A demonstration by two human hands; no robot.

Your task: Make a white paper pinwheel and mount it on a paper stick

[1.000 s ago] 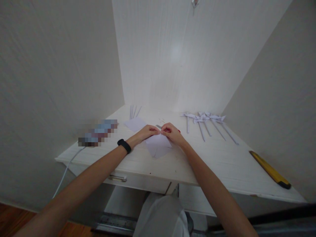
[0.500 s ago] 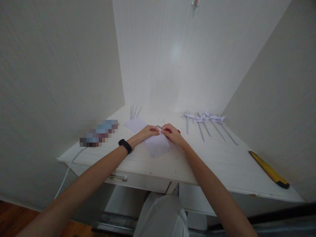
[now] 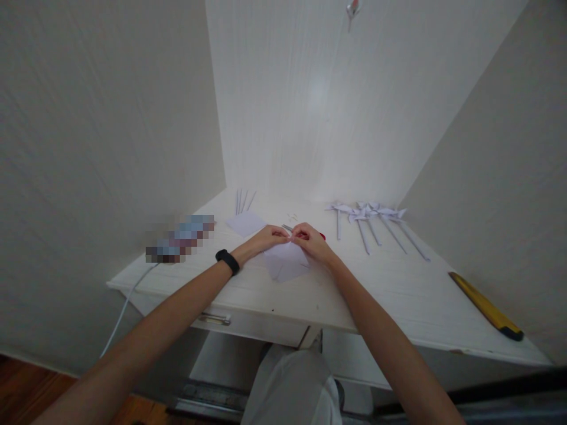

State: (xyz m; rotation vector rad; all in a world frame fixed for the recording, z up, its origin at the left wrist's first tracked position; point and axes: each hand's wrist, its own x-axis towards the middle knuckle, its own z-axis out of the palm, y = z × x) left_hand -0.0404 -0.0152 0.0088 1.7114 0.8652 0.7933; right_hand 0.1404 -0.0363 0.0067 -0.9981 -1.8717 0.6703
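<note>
A white square of paper (image 3: 287, 261) with cut slits lies in front of me on the desk. My left hand (image 3: 273, 236) pinches its far corner from the left, and my right hand (image 3: 308, 239) pinches the same corner from the right, fingertips almost touching. What exactly sits between the fingertips is too small to make out. Just beyond my hands, partly hidden by the right one, are scissors (image 3: 323, 236) with red handles. Another paper sheet (image 3: 245, 224) rests beyond my left hand, near several thin rolled paper sticks (image 3: 241, 201).
Several white paper pinwheels (image 3: 364, 213) on sticks lie at the back right of the white desk (image 3: 390, 301). Tiny white scraps (image 3: 292, 216) are behind the scissors. A yellow and black tool (image 3: 485, 306) lies by the right wall. At left is a blurred-out object with a white cable (image 3: 124, 307).
Both hands keep pinching the paper's far corner, with fingertips slightly closer together. The paper's near edges and slits show a little differently. The whole view has shifted slightly.
</note>
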